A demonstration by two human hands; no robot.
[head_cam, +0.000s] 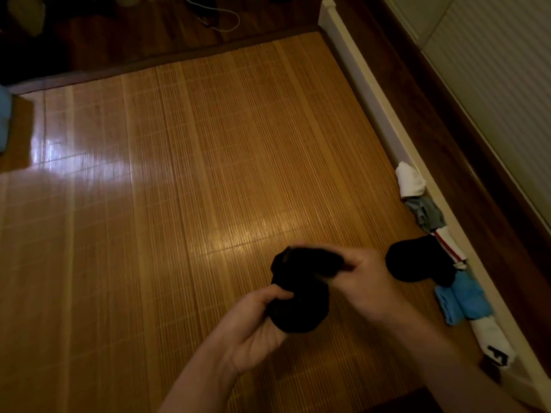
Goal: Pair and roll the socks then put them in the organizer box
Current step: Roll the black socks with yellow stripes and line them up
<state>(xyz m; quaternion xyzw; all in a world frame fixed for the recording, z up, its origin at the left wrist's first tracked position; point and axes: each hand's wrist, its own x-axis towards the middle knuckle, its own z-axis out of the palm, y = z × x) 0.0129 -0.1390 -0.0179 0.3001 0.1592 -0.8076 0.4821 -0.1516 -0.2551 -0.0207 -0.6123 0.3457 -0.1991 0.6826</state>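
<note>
Both our hands grip the black socks (298, 293) above the bamboo mat (179, 189): left hand (256, 326) closed on the lower bundle, right hand (363, 278) pinching its top. Rolled pairs (417, 263) line the mat's right edge.

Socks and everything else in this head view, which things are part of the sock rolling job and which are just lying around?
Part of the job:
- black sock bundle, held by left hand and right hand
- second black roll
- row of white, grey and blue rolled socks along the white rail

Just lying about:
- white cable on the floor
- bamboo mat
</note>
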